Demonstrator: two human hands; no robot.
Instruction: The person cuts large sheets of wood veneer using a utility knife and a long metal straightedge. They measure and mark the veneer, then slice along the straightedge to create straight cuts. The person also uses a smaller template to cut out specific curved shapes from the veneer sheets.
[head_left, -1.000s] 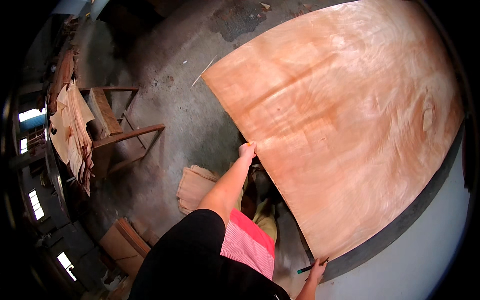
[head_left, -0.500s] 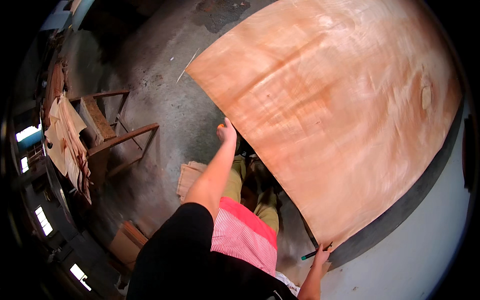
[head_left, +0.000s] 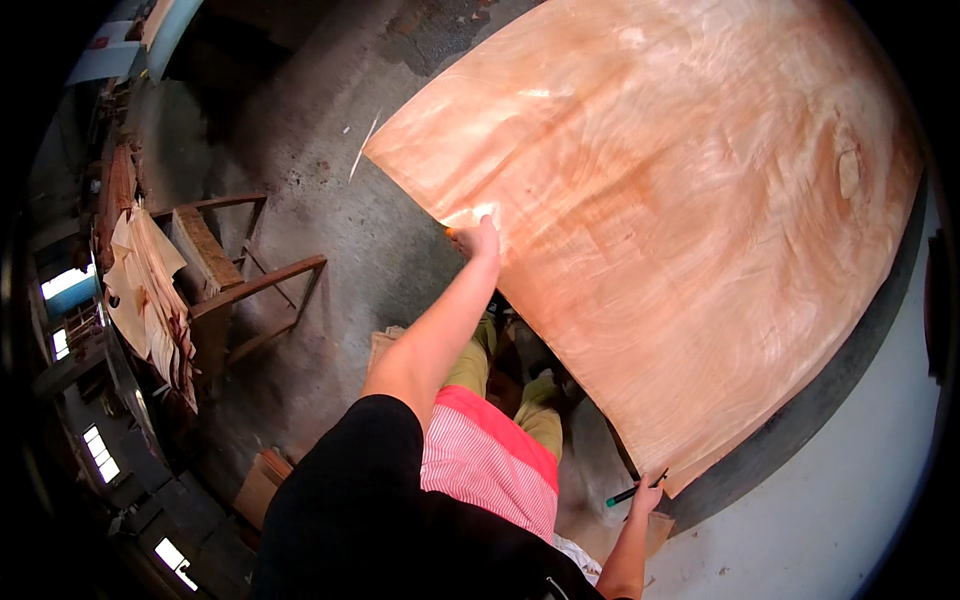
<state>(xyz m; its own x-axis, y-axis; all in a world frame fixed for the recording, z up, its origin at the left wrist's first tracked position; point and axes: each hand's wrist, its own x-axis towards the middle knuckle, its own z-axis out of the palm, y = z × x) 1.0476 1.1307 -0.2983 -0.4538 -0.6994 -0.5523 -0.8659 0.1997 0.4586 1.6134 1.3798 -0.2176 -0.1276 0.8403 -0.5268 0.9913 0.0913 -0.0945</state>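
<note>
L hand (head_left: 478,238) + R hand (head_left: 648,494) pinch veneer sheet (head_left: 680,200) edge | R also w/ pen (head_left: 628,494) | sheet long axis upper-left→lower-right

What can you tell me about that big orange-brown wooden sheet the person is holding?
The wood sheet is a very thin, wide veneer, pinkish orange-brown with wavy grain and a dark oval knot near its right side. It spreads over most of the upper right of the picture, above a grey floor and a dark strip. The left hand grips its near left edge, where light shines through. The right hand, which also holds a dark pen, pinches its lower corner.
</note>
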